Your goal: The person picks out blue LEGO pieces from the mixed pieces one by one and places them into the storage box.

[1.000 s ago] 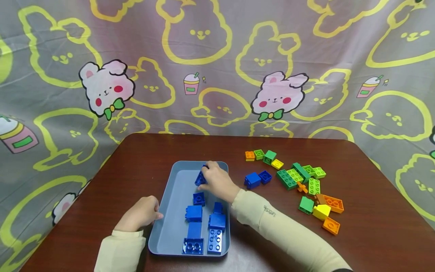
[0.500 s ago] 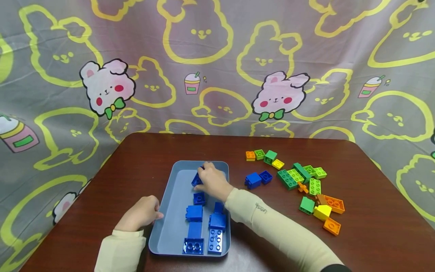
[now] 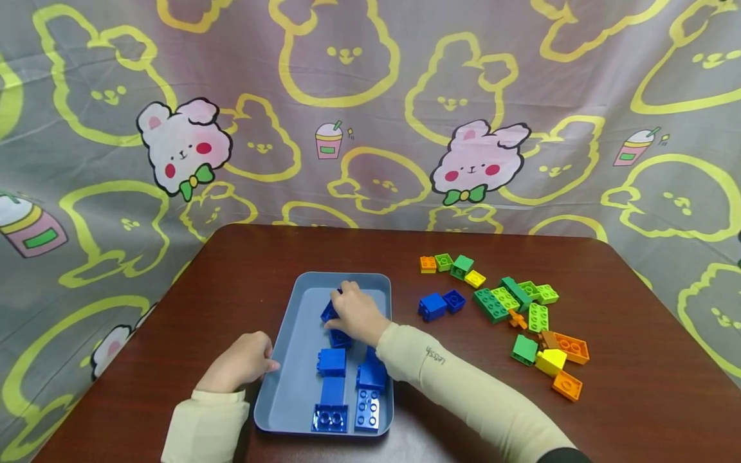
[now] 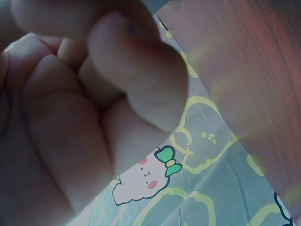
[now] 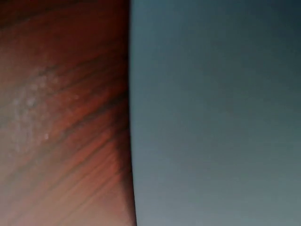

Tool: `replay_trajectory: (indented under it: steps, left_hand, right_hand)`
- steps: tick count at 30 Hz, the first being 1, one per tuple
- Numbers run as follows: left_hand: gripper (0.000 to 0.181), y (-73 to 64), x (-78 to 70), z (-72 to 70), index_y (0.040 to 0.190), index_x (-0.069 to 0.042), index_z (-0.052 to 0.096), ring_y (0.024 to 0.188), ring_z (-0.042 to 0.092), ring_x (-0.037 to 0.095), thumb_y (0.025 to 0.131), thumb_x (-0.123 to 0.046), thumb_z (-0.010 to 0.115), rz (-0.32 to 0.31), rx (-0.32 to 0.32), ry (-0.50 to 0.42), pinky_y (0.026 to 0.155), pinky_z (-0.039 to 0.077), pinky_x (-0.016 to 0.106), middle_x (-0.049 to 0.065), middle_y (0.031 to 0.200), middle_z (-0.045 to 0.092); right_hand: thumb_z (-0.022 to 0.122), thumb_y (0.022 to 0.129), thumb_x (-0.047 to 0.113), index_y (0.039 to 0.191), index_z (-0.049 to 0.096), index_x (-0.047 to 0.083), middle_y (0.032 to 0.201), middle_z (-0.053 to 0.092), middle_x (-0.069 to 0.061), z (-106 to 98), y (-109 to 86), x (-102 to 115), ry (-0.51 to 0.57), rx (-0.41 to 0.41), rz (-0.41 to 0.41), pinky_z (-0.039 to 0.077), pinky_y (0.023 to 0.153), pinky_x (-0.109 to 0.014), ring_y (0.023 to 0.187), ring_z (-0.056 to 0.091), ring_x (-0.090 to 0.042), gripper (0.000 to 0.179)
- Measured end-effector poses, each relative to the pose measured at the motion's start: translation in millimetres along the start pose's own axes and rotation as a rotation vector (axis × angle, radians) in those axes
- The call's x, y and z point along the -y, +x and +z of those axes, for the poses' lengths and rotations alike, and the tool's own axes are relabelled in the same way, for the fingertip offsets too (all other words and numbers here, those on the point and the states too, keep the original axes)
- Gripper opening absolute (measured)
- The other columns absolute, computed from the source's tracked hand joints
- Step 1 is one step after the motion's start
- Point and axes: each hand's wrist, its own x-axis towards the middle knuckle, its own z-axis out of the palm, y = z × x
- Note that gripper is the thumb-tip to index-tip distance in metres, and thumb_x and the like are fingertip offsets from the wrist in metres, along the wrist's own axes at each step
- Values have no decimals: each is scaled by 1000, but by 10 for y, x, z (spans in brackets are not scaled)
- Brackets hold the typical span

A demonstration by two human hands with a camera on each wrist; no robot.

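A grey-blue tray (image 3: 289,379) lies on the table with several blue building bricks in it. Reaching in over its right side, my right hand (image 3: 360,314) pinches a dark blue brick (image 3: 329,312) near the far end, partly hidden by the fingers. Just below the thumb sits a small square blue brick (image 3: 340,339); nearer me are a blue brick (image 3: 331,363) and a studded blue brick (image 3: 367,409). My left hand (image 3: 242,361) is at the tray's left rim, thumb tip close to it. The left wrist view shows that hand's fingers (image 4: 141,80) curled toward the palm, holding nothing.
Right of the tray, two blue bricks (image 3: 433,307) lie together on the brown table (image 3: 463,386). Farther right are green bricks (image 3: 491,305), a yellow brick (image 3: 550,362) and orange bricks (image 3: 567,386). A patterned curtain (image 3: 370,83) hangs behind the table.
My right hand has moved left and slightly toward me inside the tray, carrying the blue brick with it, close to the small square brick. My left hand has stayed in place.
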Motion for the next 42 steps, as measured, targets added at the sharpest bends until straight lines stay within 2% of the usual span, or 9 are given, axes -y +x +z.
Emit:
replay_trajectory:
  steps: [6,13,19,35,42]
  left_hand:
    - [29,4,-10,-1,56,-4,48,45,44,15,75,-4,69,-7,5,10,44,33,26,5,49,46]
    - [29,8,-16,-5,56,-4,48,45,43,15,75,-3,69,-4,9,5,44,33,26,5,49,46]
    - [28,3,-15,0,56,-4,49,45,43,15,75,-5,69,-12,18,4,44,33,26,5,49,46]
    - [27,12,0,3,57,-4,49,47,44,16,76,-6,69,-14,33,8,45,33,27,5,51,47]
    - [29,8,-2,-22,56,-4,48,46,43,16,75,-6,69,-8,24,6,44,32,27,5,50,47]
  right_hand:
    - [68,74,45,110,57,3,92,54,-9,20,19,-15,78,45,37,47,71,-26,81,49,-16,57]
    - [71,72,43,109,57,2,94,53,-10,33,24,-47,155,82,84,47,71,-26,80,49,-16,56]
    - [70,72,43,110,56,2,94,53,-11,16,2,-50,167,100,83,46,73,-26,80,49,-16,57]
    - [64,79,43,116,56,5,103,52,-10,-53,-103,-135,246,99,113,45,78,-31,90,47,-18,54]
    - [63,81,39,116,57,5,115,50,-14,-153,-170,-236,299,61,144,45,81,-35,103,48,-23,50]
